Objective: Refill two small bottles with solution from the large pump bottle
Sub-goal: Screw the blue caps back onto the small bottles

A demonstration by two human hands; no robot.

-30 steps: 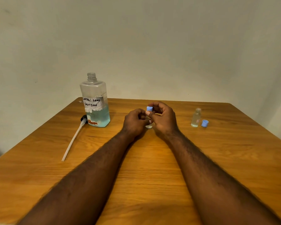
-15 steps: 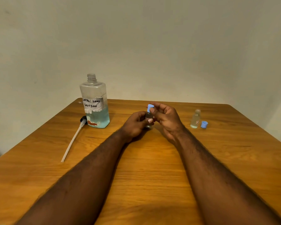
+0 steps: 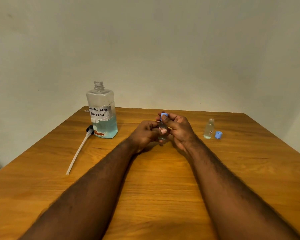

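Note:
My left hand [image 3: 145, 133] grips a small clear bottle [image 3: 162, 131] at the middle of the wooden table [image 3: 163, 179], lifted slightly off the surface. My right hand [image 3: 177, 129] pinches its blue cap [image 3: 164, 116] between thumb and fingers at the bottle's top. The large bottle [image 3: 102, 115], labelled contact lens solution, stands uncapped at the back left, about a third full of blue liquid. Its pump head with a long tube [image 3: 79, 149] lies beside it on the table. A second small bottle [image 3: 209, 129] stands open at the right, its blue cap [image 3: 218, 135] next to it.
A plain wall rises behind the table's far edge. Bare wood stretches between my forearms and toward the near edge.
Both hands have raised the small bottle a little, and my right hand has shifted its pinch on the blue cap. The other objects have not moved.

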